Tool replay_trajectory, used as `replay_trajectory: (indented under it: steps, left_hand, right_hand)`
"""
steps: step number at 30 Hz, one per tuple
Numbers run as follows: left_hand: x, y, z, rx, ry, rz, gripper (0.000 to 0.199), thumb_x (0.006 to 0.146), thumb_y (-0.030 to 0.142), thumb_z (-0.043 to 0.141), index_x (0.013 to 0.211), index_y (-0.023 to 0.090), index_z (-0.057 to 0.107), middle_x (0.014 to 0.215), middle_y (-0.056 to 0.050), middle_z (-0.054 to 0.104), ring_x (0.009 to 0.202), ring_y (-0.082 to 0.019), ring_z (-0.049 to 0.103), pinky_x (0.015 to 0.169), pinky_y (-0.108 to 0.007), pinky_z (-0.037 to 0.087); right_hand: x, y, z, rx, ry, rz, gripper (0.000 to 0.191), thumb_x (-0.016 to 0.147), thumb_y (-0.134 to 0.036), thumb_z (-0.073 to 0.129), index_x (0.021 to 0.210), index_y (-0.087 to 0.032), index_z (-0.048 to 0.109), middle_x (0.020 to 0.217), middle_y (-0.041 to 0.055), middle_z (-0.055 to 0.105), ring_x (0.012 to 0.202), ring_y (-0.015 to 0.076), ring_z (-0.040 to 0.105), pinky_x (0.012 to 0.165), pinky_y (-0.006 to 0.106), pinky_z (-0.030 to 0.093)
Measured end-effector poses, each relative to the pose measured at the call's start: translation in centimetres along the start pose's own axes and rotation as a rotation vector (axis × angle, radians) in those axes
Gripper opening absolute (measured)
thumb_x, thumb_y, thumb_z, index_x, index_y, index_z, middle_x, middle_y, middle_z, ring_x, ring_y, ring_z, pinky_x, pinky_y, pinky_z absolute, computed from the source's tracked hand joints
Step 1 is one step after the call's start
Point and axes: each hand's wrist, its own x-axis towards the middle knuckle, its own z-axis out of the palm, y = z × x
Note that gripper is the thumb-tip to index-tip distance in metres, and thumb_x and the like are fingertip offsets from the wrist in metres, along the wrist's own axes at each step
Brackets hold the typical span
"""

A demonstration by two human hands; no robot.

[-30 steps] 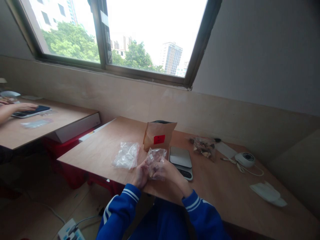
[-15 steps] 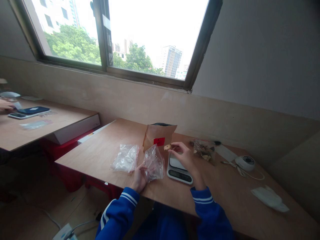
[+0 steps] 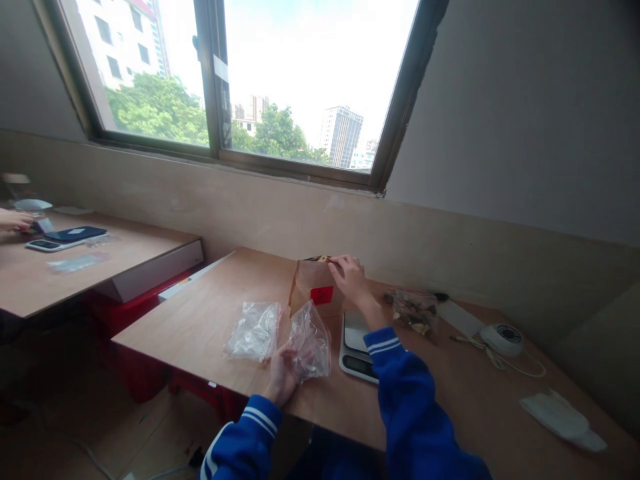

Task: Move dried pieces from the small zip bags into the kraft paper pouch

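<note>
My left hand [image 3: 283, 375] is closed on a clear plastic zip bag [image 3: 311, 347], which stands up from the fingers near the table's front edge. At the mouth of a brown paper bag [image 3: 306, 283] with a red label, my right hand [image 3: 350, 277] pinches a small tan dried piece [image 3: 324, 259]; its exact kind is too small to make out. A white kitchen scale [image 3: 354, 333] lies under my right forearm, partly covered by the sleeve. Flat on the table to the left is a stack of clear plastic bags [image 3: 253, 330].
Behind my right arm lies a clear bag of brown and pale dried pieces [image 3: 417, 312]. Further right are a white round device [image 3: 503, 339] with a cable and a crumpled white wrapper [image 3: 563, 420]. A co-worker's hand [image 3: 15, 220] is by another scale [image 3: 67, 238] on the left table.
My right hand has moved from above the scale up and left to the paper bag's mouth, with the tan piece. My left hand still holds the plastic bag. The view has tilted slightly.
</note>
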Motion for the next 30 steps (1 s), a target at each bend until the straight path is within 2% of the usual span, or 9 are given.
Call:
replay_trajectory:
  steps: [4, 9, 12, 16, 19, 21, 26, 30]
  left_hand:
    - [0.2, 0.0, -0.2, -0.006, -0.017, -0.004, 0.064, 0.069, 0.001, 0.046, 0.132, 0.014, 0.046, 0.11, -0.012, 0.069, 0.096, -0.027, 0.068, 0.084, -0.041, 0.054]
    - [0.0, 0.1, 0.0, -0.016, -0.011, -0.019, 0.066, 0.07, 0.001, 0.046, 0.135, 0.012, 0.043, 0.112, -0.013, 0.069, 0.098, -0.025, 0.067, 0.087, -0.038, 0.052]
    - [-0.2, 0.1, 0.2, -0.012, -0.017, -0.02, 0.068, 0.07, 0.001, 0.046, 0.137, 0.014, 0.041, 0.112, -0.012, 0.069, 0.097, -0.024, 0.067, 0.084, -0.037, 0.053]
    - [-0.2, 0.2, 0.2, -0.012, -0.003, -0.02, 0.069, 0.07, 0.001, 0.047, 0.137, 0.016, 0.041, 0.11, -0.012, 0.07, 0.092, -0.023, 0.069, 0.078, -0.034, 0.055]
    - [-0.2, 0.2, 0.2, -0.011, 0.001, -0.023, 0.066, 0.071, 0.001, 0.046, 0.135, 0.016, 0.043, 0.109, -0.012, 0.07, 0.092, -0.024, 0.069, 0.079, -0.036, 0.055]
    - [-0.3, 0.2, 0.3, -0.015, -0.007, -0.028, 0.064, 0.071, 0.002, 0.046, 0.134, 0.016, 0.044, 0.111, -0.011, 0.069, 0.095, -0.025, 0.068, 0.082, -0.038, 0.054]
    - [-0.3, 0.2, 0.3, -0.05, -0.031, -0.034, 0.063, 0.071, 0.002, 0.045, 0.133, 0.015, 0.046, 0.117, -0.012, 0.067, 0.106, -0.026, 0.064, 0.089, -0.039, 0.052]
    - [-0.1, 0.1, 0.0, -0.044, -0.046, -0.024, 0.063, 0.072, 0.002, 0.045, 0.133, 0.018, 0.048, 0.119, -0.01, 0.066, 0.107, -0.025, 0.064, 0.089, -0.038, 0.051]
  right_hand:
    - [-0.5, 0.3, -0.2, 0.042, -0.06, 0.007, 0.028, 0.092, -0.027, 0.04, 0.111, -0.024, 0.061, 0.113, 0.0083, 0.062, 0.106, 0.0265, 0.05, 0.094, 0.045, 0.036]
    - [0.5, 0.7, -0.9, 0.061, -0.123, -0.005, 0.026, 0.088, -0.019, 0.043, 0.102, -0.023, 0.064, 0.104, 0.0068, 0.066, 0.1, 0.0232, 0.056, 0.093, 0.04, 0.039]
    - [0.8, 1.0, -1.3, 0.163, -0.15, -0.042, 0.024, 0.089, -0.022, 0.041, 0.098, -0.022, 0.064, 0.102, 0.0066, 0.067, 0.097, 0.0204, 0.059, 0.09, 0.035, 0.043]
    - [0.5, 1.4, -1.4, 0.342, -0.072, 0.024, 0.026, 0.093, -0.029, 0.037, 0.102, -0.02, 0.059, 0.099, 0.0071, 0.068, 0.091, 0.019, 0.063, 0.082, 0.032, 0.047]
    - [0.5, 1.6, -1.2, 0.403, 0.005, 0.121, 0.026, 0.094, -0.034, 0.037, 0.107, -0.02, 0.055, 0.089, 0.0059, 0.069, 0.081, 0.0186, 0.065, 0.073, 0.03, 0.048]
    - [0.7, 1.5, -1.1, 0.415, 0.01, 0.117, 0.024, 0.094, -0.034, 0.039, 0.104, -0.02, 0.056, 0.086, 0.0051, 0.068, 0.078, 0.0184, 0.064, 0.07, 0.029, 0.048]
    - [1.5, 0.8, -0.6, 0.329, -0.018, -0.043, 0.022, 0.093, -0.029, 0.042, 0.091, -0.022, 0.064, 0.094, 0.0051, 0.065, 0.09, 0.0187, 0.061, 0.083, 0.031, 0.046]
    - [1.5, 0.5, -0.5, 0.221, -0.002, -0.053, 0.025, 0.094, -0.027, 0.042, 0.093, -0.023, 0.067, 0.096, 0.0057, 0.06, 0.093, 0.0189, 0.058, 0.087, 0.032, 0.045]
